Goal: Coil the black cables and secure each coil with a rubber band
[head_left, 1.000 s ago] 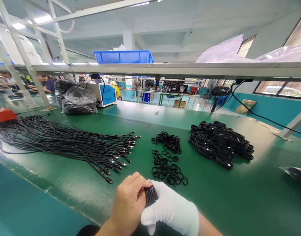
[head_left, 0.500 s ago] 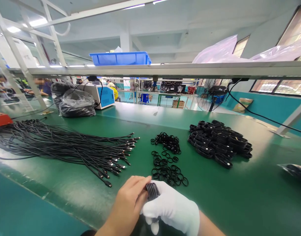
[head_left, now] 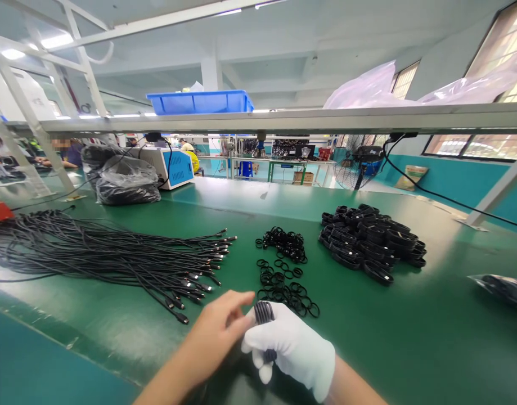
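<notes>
My right hand (head_left: 286, 343), in a white glove, is closed around a coiled black cable (head_left: 264, 312). The loops show above the glove between thumb and fingers, and more of the coil shows below. Just left of it is my bare left hand (head_left: 218, 329), its index finger stretched out and apart from the thumb. The thumb tip is close to the coil; whether it touches I cannot tell. Beyond the hands lie loose black rings (head_left: 290, 295) on the green table (head_left: 346, 337). A bunch of straight black cables (head_left: 127, 247) spreads out on the left, connector ends pointing right.
A heap of coiled black cables (head_left: 372, 242) sits to the right. Another pile of small black rings (head_left: 283, 244) lies mid-table. At the back left are a plastic-bagged bundle (head_left: 127, 180) and a blue-white machine (head_left: 176, 167). A shelf (head_left: 283, 122) crosses overhead, carrying a blue bin (head_left: 199, 102).
My left hand has drawn back slightly to the left from the coil, and its index finger has lifted off. The right hand keeps its grip. The view has shifted a little.
</notes>
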Action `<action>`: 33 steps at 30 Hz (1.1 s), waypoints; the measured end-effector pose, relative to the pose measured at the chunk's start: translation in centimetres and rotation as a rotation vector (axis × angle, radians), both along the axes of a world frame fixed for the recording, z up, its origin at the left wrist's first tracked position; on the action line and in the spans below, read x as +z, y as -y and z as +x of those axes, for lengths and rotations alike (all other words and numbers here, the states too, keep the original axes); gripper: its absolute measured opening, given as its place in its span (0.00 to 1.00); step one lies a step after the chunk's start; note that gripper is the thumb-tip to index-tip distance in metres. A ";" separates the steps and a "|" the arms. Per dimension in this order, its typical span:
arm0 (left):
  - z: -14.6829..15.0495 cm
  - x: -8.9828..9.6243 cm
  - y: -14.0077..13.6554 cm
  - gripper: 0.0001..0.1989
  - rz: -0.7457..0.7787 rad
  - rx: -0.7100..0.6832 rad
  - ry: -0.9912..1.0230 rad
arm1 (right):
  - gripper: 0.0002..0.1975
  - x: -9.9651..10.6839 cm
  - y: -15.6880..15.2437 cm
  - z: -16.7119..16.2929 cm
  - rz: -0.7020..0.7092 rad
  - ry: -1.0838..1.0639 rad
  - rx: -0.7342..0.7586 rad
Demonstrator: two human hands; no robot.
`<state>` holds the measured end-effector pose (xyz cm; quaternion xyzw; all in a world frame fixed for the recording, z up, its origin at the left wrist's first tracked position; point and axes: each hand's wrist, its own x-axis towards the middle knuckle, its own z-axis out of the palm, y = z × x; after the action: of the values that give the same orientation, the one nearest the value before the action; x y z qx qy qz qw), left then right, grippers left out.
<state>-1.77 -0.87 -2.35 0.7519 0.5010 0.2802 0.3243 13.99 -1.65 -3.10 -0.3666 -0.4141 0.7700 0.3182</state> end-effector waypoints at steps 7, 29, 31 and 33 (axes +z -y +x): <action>-0.3 0.2 -5.5 0.09 0.017 0.091 -0.091 | 0.17 0.2 -2.9 4.3 -0.046 -0.207 -0.440; 3.8 0.3 -0.7 0.08 -0.420 0.004 0.477 | 0.06 0.0 -1.8 1.3 0.483 0.454 -0.599; 3.7 0.5 -0.1 0.09 -0.471 0.009 0.608 | 0.05 -0.2 -1.7 1.3 0.597 0.644 -0.645; 3.1 0.6 0.0 0.10 -0.488 -0.046 0.659 | 0.03 -0.3 -1.6 1.3 0.671 0.782 -0.647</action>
<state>1.33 -0.86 -1.74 0.5338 0.4052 0.3716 0.6425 15.24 -0.09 -3.36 -0.6092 -0.5881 0.2699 0.4584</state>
